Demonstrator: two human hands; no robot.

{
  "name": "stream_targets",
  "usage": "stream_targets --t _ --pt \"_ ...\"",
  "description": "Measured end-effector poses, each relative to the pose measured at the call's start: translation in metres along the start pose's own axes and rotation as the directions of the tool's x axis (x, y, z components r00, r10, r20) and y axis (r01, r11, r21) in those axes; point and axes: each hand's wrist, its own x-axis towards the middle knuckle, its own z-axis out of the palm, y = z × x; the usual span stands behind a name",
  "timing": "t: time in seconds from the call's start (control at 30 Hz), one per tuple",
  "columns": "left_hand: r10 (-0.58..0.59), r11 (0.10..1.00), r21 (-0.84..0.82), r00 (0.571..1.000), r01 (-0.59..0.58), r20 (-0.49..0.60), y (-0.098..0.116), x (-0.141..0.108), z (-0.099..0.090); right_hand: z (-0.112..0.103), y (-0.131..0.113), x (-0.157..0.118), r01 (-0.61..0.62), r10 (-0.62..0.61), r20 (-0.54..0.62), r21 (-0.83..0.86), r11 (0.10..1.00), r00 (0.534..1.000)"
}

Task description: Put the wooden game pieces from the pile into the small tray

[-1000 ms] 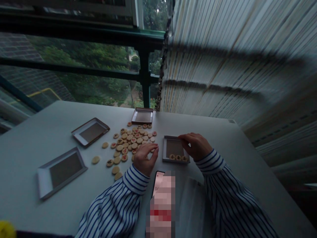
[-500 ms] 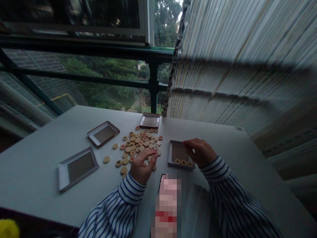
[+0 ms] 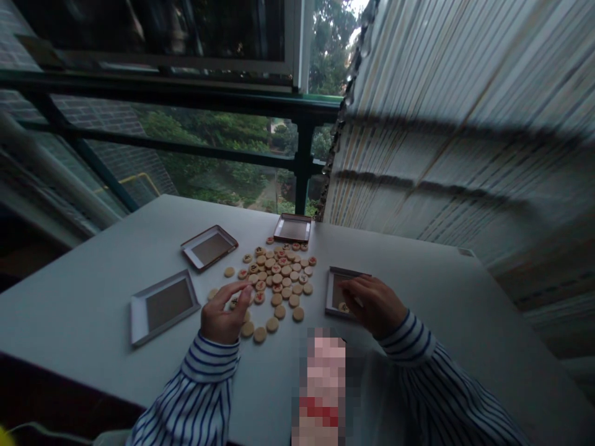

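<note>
My left hand (image 3: 226, 314) hovers over the near left part of a heap of round wooden Chinese chess pieces (image 3: 277, 269). Its thumb and forefinger curve apart, and a piece shows through the gap. My right hand (image 3: 377, 305) reaches over a shallow open box (image 3: 331, 290) on the right, fingers bent down into it. One piece with a dark character (image 3: 344, 306) shows inside, beside the fingertips. The hand covers the rest of that row, and whatever it pinches is hidden. Some pieces bear red or black characters; others show plain faces.
Shallow trays stand at the left (image 3: 163, 308), back left (image 3: 210, 248) and back (image 3: 292, 228) of the white table (image 3: 93, 279). A phone-like item with a blurred-out face (image 3: 325, 371) lies in front. Railing (image 3: 304, 161) and striped curtain (image 3: 441, 155) border the far side.
My left hand has moved left and back across the near side of the heap. My right hand has shifted left over its box, covering pieces that showed before. The view has turned slightly left.
</note>
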Motion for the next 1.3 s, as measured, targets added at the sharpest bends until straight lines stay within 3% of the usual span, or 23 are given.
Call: stream_targets --t 0.17,0.53,0.73,0.93,1.17,1.3 --pt "-0.045 0.998 0.050 0.999 0.046 -0.024 -0.014 -0.002 -0.006 0.004 -0.008 0.001 0.013 -0.014 0.041 0.016 1.000 0.999" --pt "-0.012 0.999 0.039 1.000 0.013 -0.016 -0.030 -0.010 -0.009 0.011 -0.012 0.002 0.049 -0.049 0.027 0.012 0.999 0.998" --pt "0.163 0.987 0.002 0.986 -0.163 0.032 -0.024 -0.011 -0.013 0.011 -0.023 0.007 0.069 -0.066 0.127 -0.015 0.998 0.990" --pt "0.340 0.935 0.033 0.921 -0.352 0.190 -0.015 -0.008 -0.011 0.013 -0.041 0.015 0.089 -0.075 0.241 -0.045 0.995 0.968" --pt "0.358 0.919 0.046 0.877 -0.392 0.320 0.004 0.000 0.010 0.025 -0.058 0.022 0.078 -0.047 0.326 -0.082 0.994 0.944" --pt "0.362 0.919 0.028 0.868 -0.394 0.340 0.006 -0.001 0.022 0.033 -0.067 0.024 0.050 -0.010 0.340 -0.110 0.993 0.940"
